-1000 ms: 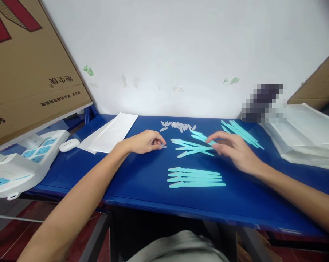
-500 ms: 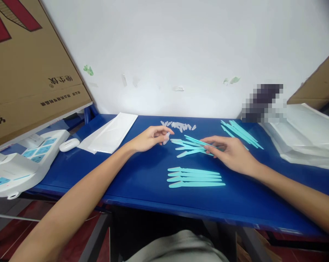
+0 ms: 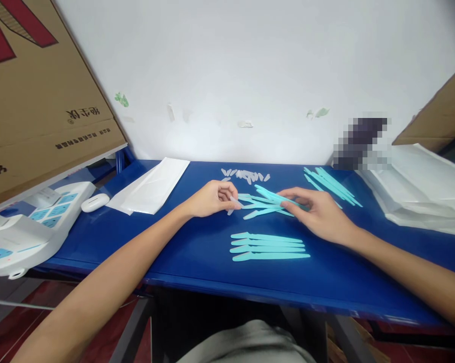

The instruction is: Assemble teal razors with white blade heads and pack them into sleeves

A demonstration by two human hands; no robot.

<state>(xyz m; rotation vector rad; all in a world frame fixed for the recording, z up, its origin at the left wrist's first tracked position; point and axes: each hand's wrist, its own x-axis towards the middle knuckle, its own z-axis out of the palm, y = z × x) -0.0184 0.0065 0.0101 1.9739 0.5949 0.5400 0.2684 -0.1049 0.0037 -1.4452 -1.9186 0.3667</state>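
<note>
My left hand [image 3: 214,198] pinches small translucent blade caps [image 3: 235,203] between thumb and fingertips, close to the blade ends of turquoise eyebrow razors. Fanned out, several eyebrow razors [image 3: 263,205] point left from my right hand [image 3: 311,209], its thumb and fingers closed on their handles. Some of these may rest on the table; I cannot tell how many are held. Nearer me, a row of eyebrow razors [image 3: 268,249] lies side by side, heads to the left. A loose pile of translucent caps [image 3: 248,175] lies beyond my hands. More eyebrow razors [image 3: 331,185] lie at the back right.
On the blue table [image 3: 197,257], white plastic bags [image 3: 151,186] lie at the left, beside a white earphone case [image 3: 94,202] and a power strip [image 3: 61,222]. Clear plastic bags [image 3: 419,186] are stacked at the right. A cardboard box [image 3: 42,91] stands at the far left.
My left hand has turned slightly, and the cap in its fingers now points toward the razor heads. The razors in my right hand have shifted slightly.
</note>
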